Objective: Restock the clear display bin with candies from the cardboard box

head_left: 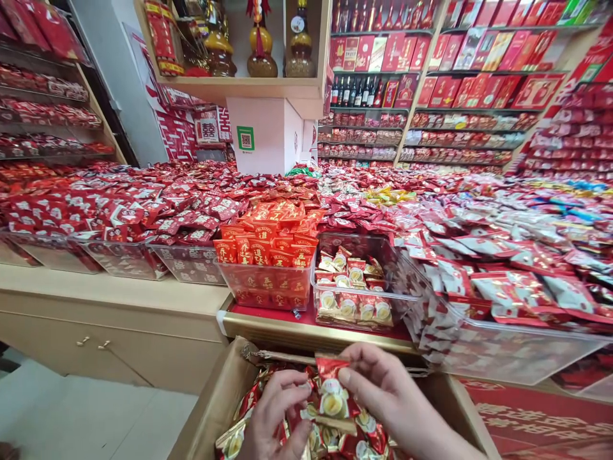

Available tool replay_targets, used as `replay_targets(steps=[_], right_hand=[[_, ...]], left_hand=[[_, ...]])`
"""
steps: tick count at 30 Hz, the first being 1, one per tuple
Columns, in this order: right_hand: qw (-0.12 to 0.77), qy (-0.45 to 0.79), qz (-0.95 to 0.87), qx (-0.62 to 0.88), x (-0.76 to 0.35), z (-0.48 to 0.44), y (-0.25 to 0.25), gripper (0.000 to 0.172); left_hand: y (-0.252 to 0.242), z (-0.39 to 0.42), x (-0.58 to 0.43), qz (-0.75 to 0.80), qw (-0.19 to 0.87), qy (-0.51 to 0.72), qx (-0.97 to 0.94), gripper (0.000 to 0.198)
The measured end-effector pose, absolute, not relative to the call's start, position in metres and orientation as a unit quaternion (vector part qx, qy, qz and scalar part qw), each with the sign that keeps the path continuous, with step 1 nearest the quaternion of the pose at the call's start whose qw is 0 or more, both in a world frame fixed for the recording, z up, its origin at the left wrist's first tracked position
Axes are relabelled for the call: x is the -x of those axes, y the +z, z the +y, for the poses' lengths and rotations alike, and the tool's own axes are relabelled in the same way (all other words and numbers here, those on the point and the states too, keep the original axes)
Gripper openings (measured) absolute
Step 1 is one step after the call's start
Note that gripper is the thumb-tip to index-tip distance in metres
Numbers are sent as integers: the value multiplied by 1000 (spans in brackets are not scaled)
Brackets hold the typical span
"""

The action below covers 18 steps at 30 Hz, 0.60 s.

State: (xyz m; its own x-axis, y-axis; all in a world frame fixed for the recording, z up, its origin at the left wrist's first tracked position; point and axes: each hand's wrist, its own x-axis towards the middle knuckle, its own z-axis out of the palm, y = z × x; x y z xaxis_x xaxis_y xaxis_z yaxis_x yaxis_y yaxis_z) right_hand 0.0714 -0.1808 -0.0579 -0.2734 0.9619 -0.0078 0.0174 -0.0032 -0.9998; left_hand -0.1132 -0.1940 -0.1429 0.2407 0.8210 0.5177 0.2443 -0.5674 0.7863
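Observation:
In my right hand [383, 390], thumb and fingers pinch a small red and gold wrapped snack packet [334, 390] with a round yellowish picture on its front. It is upright above an open cardboard box [205, 409] full of similar packets. My left hand [280, 412] is to the left of the held packet, over the box. Its fingers are curved with a gap to the thumb, and I see nothing held in it. Just behind the box, a clear plastic bin [368, 310] is partly filled with the same kind of packets, in rows.
Left of that bin stands a clear bin of orange-red packets [265, 255]. A large bin of red and white packets [517, 338] bulges out at the right. A beige cabinet [119, 326] runs along the left. Shelves of red boxes [493, 89] line the back wall.

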Motion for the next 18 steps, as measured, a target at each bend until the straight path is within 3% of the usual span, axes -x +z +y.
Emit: replay_targets(steps=[5,8,13,18], right_hand=[[462,210,-705,495,-95,-128,48,18],[365,45,-708,603,-100,-67,63,12],[83,-3,-698,711,-98,-1,27,19],[-46,12,-666,744,-98,11,-1,20]], left_hand=[[-150,-188,112,407,305,475,-718,17],[-155,-185,114,396,294,441,-750,14],[-167,-181,114,401,275,495,-720,12],[-178,-179,113,404,286,483,-722,16]])
